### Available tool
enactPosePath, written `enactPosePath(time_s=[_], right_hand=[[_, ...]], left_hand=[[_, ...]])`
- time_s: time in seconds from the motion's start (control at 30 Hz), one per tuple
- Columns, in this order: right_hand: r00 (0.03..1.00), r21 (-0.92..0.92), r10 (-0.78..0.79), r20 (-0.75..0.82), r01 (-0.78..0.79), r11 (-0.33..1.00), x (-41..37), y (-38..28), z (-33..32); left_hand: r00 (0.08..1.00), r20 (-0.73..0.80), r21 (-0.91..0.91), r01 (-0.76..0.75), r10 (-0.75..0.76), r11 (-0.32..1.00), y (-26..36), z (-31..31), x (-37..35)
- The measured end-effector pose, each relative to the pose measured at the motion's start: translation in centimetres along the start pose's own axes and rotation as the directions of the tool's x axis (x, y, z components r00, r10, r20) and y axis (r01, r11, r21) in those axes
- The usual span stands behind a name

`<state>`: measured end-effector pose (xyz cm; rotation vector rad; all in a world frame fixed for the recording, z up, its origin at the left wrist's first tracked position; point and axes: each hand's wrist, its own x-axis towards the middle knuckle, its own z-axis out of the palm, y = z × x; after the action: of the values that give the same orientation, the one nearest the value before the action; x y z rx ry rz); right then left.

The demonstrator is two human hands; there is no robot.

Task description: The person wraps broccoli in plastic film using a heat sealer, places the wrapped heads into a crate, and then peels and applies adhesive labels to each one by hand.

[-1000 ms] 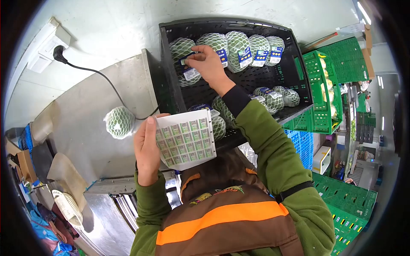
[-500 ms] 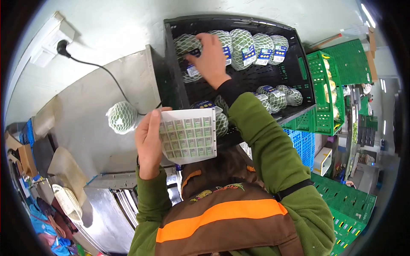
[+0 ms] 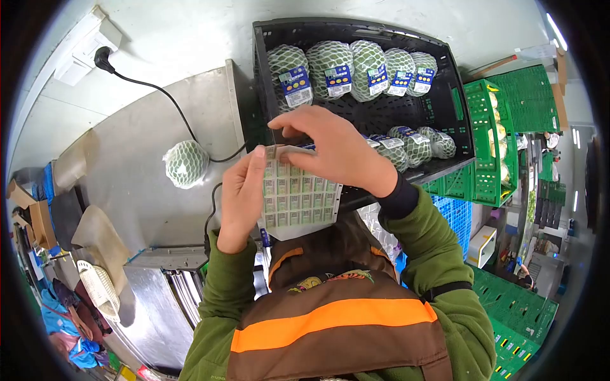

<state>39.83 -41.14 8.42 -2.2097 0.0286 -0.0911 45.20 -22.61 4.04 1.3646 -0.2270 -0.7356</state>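
My left hand (image 3: 243,197) pinches the left edge of a sheet of small green and white stickers (image 3: 298,200). Over the sheet's upper part is my right hand (image 3: 340,149), its thumb and fingers bent around the top edge; whether a sticker is between them I cannot make out. Behind the hands stands a black crate (image 3: 381,117) with netted green produce in two rows. Each visible netted piece in the back row, such as the leftmost one (image 3: 289,63), bears a blue and white label. My hands partly hide the front row.
One netted piece (image 3: 186,164) sits on the metal counter (image 3: 140,209) at the left, beside a black cable (image 3: 168,95). Green crates (image 3: 473,171) stand at the right, with a blue crate (image 3: 452,219) below. A white basket (image 3: 98,289) is at the lower left.
My right hand has moved from the back-left netted piece in the crate down to the sticker sheet. My left hand and the sheet have shifted slightly to the right in view.
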Motion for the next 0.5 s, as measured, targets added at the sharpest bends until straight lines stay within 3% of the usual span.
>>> enactPosePath(time_s=[0.03,0.13,0.37,0.43,0.47,0.5], right_hand=[[0.986,-0.199,-0.137,-0.092,0.116,0.973,-0.3,0.1,0.4],[0.969,-0.360,-0.232,-0.086,0.187,0.914,-1.1,0.0,0.6],[0.925,-0.491,-0.355,-0.139,0.246,0.835,-2.1,0.5,-0.2],[0.870,-0.483,-0.464,-0.169,0.337,0.808,-2.5,0.8,-0.5],[0.856,-0.482,-0.480,-0.191,0.344,0.806,-2.7,0.9,-0.6],[0.866,-0.505,-0.462,-0.192,0.317,0.803,-2.9,1.0,-0.8]], left_hand=[[0.999,0.027,0.128,-0.029,0.025,0.991,-0.2,0.0,0.0],[0.995,0.043,0.297,-0.094,0.085,0.950,-0.2,0.5,-0.1],[0.999,0.005,0.247,-0.053,0.053,0.968,-0.5,1.3,0.4],[1.000,-0.010,0.377,0.022,-0.020,0.926,-0.5,1.0,0.8],[0.999,0.030,0.359,0.013,-0.025,0.933,-0.5,1.3,1.0],[0.998,0.012,0.223,0.061,-0.065,0.973,-0.4,1.4,1.2]])
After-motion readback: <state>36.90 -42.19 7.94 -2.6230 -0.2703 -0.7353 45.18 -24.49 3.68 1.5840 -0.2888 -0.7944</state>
